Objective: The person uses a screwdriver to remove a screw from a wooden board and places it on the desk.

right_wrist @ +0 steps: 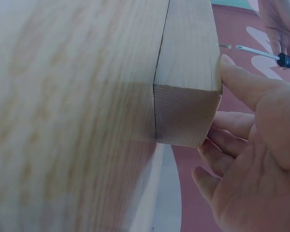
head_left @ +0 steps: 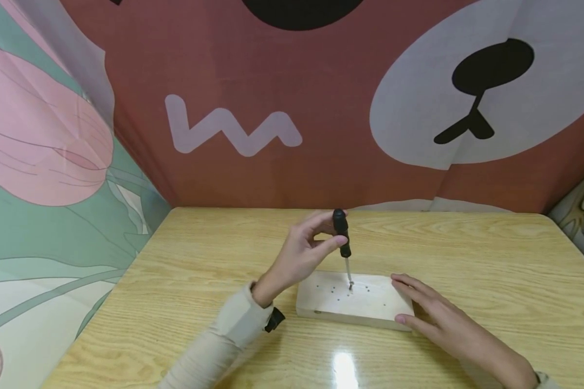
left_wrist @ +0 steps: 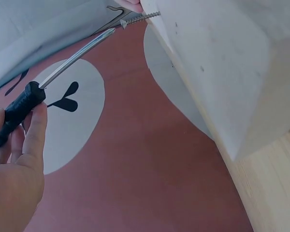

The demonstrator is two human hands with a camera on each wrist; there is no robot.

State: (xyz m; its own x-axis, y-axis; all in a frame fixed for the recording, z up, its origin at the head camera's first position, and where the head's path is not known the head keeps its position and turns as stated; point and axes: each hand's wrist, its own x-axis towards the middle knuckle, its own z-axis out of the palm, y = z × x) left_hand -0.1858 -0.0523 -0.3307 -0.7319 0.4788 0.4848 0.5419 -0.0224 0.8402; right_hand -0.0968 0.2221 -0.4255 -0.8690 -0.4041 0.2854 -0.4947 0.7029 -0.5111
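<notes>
My left hand (head_left: 302, 251) holds a black-handled screwdriver (head_left: 341, 229), its shaft pointing down. A metal screw (left_wrist: 140, 19) stands partly sunk in the top of a pale wooden block (head_left: 321, 303). In both wrist views a small gap separates the screwdriver's tip from the screw head. Several small dark holes dot the block's top face. At the block's right end my right hand (head_left: 443, 319) grips it, thumb on the near edge and fingers toward the far edge. The right wrist view shows the block's end face (right_wrist: 186, 116) close up.
The block lies flat on a wood-grain table (head_left: 199, 254). Behind the table hangs a printed cloth (head_left: 272, 178) with a large cartoon face, and a floral print (head_left: 44, 129) covers the left side. A black device (head_left: 274, 320) sits at my left wrist.
</notes>
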